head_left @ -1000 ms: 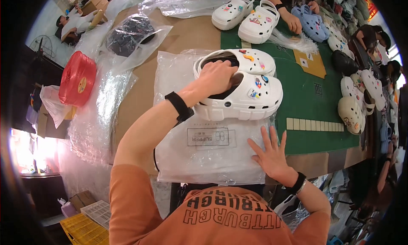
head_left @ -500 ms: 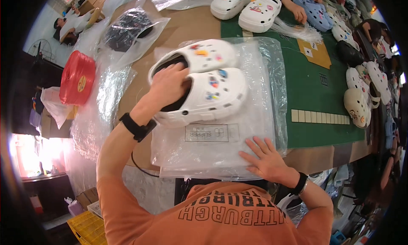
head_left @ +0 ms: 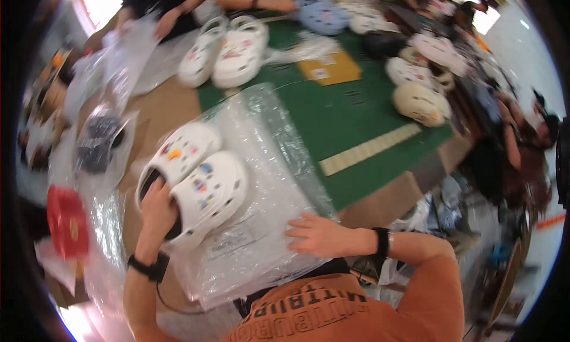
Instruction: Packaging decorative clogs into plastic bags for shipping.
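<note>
My left hand (head_left: 159,208) grips a pair of white clogs (head_left: 217,184) at their heel openings, fingers inside and partly hidden. The clogs sit side by side, toes pointing away to the upper right, with colourful charms on their tops. They are over the left part of a stack of clear plastic bags (head_left: 261,164); whether they touch it I cannot tell. My right hand (head_left: 320,235) lies flat near the stack's lower right edge, fingers stretched out, holding nothing.
Another white clog pair (head_left: 240,54) stands at the far side. A green mat (head_left: 309,128) with a pale strip (head_left: 371,149) covers the table's right. More clogs (head_left: 421,101) line its far right. A red roll (head_left: 68,222) is at left. Co-workers' hands (head_left: 276,3) show across the table.
The view has swung to the right, so the table looks tilted. The clogs, still in my left hand, have shifted toward the stack's left side. My right hand stays at its lower right edge.
</note>
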The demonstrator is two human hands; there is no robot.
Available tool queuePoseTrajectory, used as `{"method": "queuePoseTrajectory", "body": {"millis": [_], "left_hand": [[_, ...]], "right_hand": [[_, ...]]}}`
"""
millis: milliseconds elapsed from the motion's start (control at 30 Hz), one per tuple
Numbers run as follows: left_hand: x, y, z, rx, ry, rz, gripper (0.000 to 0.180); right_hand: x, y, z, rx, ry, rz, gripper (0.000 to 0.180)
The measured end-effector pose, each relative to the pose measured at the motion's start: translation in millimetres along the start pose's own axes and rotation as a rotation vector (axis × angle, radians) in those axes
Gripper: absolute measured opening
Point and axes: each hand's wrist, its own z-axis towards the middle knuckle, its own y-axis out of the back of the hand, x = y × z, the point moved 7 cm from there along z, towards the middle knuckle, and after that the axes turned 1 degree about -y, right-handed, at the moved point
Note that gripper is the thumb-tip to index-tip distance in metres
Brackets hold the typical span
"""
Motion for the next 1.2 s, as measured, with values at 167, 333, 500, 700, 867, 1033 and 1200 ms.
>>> {"method": "queuePoseTrajectory", "body": {"millis": [167,333,500,700,867,1033,1200], "left_hand": [[-12,12,-1,0.089,-0.009,0.029,0.032],[-67,-2,8,0.186,-0.136,-0.079,0.034],[-72,-15,2,0.169,-0.137,0.023,0.031],[-65,-14,-3,0.123,-0.093,0.040,0.025],[-71,-13,1,0.123,-0.090,0.027,0.025],[-67,-19,2,0.117,-0.087,0.036,0.025],[-64,-20,1,0.131,-0.085,0.036,0.027]], "right_hand": [[-2,-11,-4,0.059,-0.050,0.077,0.017],[2,-14,-12,-0.100,-0.012,0.055,0.021],[-8,12,-13,-0.025,-0.040,0.355,0.023],[-139,134,-100,-0.630,-0.675,0.374,0.025],[-225,177,-255,-1.595,-1.147,0.446,0.051],[-281,165,-315,-1.578,-1.341,0.832,0.070],[-303,174,-314,-1.464,-1.261,0.657,0.042]]}}
